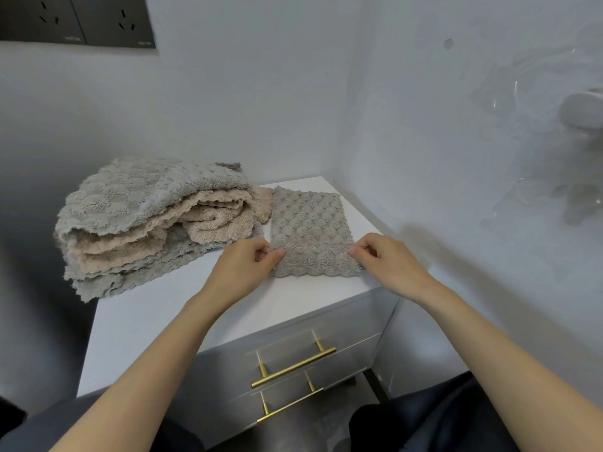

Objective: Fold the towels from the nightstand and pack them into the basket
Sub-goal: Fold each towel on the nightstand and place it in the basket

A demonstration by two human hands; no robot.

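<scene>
View from a head camera, looking down at a person's two bare forearms reaching forward. Nearest the camera, dark trouser legs [456, 419] fill the bottom edge. Just beyond them is the front of a white nightstand [156, 327] with two drawers, each with a slim brass handle: the upper handle [293, 367] and the lower handle [290, 404].

On the nightstand top, the left hand [248, 265] pinches the near left edge of a grey towel [310, 223] between thumb and curled fingers. The right hand [388, 259] pinches the near right edge the same way. The towel lies flat as a small rectangle on the right part of the top, its scalloped near edge between the hands.

To its left, a loose pile [153, 223] of grey and beige towels sits heaped, overhanging the nightstand's left side and touching the flat towel's far left corner.

Behind is a pale wall corner. At the upper left, a dark socket panel [75, 21] is set into the wall.
</scene>
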